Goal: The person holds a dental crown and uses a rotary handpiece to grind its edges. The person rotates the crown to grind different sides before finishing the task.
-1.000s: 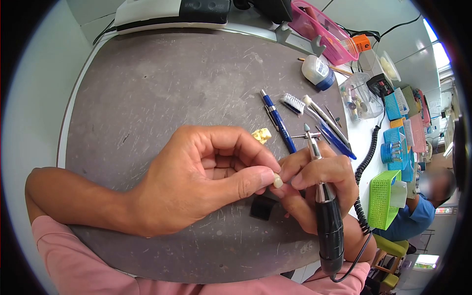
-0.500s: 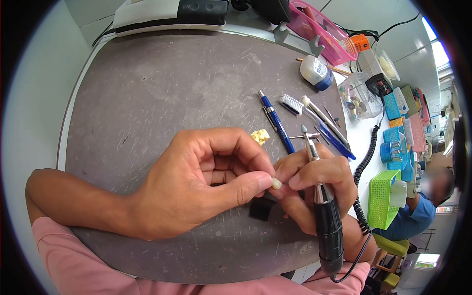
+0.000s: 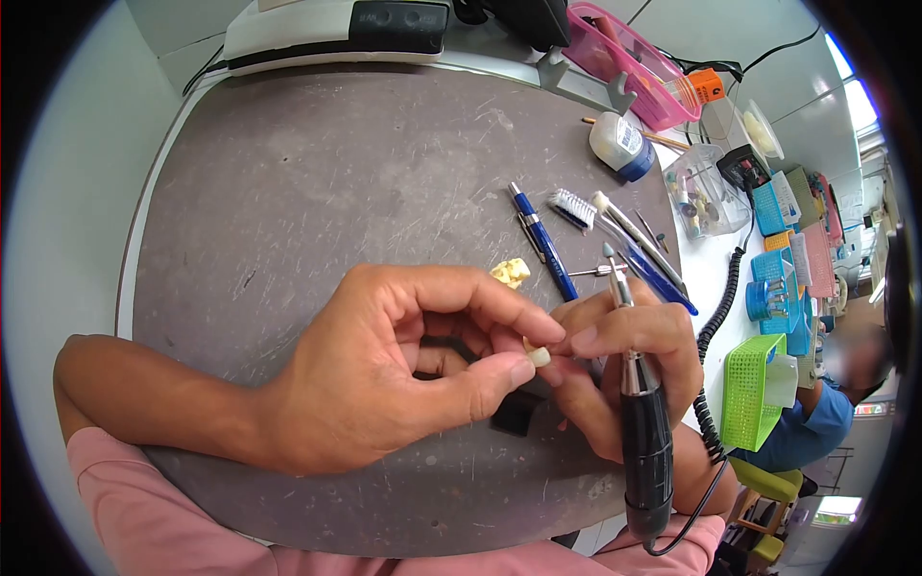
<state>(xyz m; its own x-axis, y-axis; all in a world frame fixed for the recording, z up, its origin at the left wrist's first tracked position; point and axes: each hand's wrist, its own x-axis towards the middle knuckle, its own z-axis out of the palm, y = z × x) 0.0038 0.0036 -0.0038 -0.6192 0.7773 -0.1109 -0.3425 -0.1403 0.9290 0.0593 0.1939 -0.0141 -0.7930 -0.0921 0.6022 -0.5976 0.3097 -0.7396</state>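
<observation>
We've got the small tooth-like pc pinched in our L hand fingers, R hand fingers wrapped round the drill; best keep pinch steady, w/ bit clear of skin.

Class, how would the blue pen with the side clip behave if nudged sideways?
The blue pen would probably start rolling, since its barrel looks slim and round. Its clip would likely halt it soon. The straight barrel suggests it would stay stiff.
</observation>
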